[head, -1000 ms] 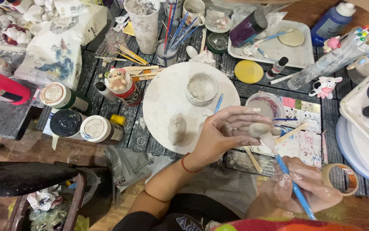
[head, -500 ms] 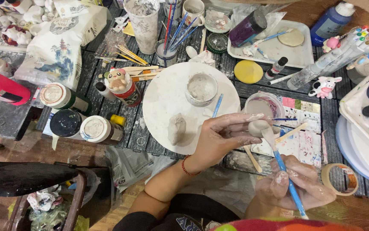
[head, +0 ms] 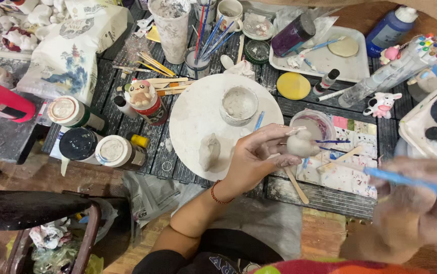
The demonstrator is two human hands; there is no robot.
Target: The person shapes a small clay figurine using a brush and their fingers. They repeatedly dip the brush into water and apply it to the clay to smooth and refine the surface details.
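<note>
Where clay is worked: round white board.
Left hand: pinches small clay figure (fingertips closed).
Right hand: grips blue brush, blurred.

A round white board is lying at the middle of the slatted table, carrying a small bowl at its two o'clock and a grey clay lump at its six o'clock. At nine o'clock three paint jars are standing together. A yellow lid is sitting at three o'clock of the board, and a white tray is resting beyond it. At twelve o'clock a cup of brushes is standing.
</note>
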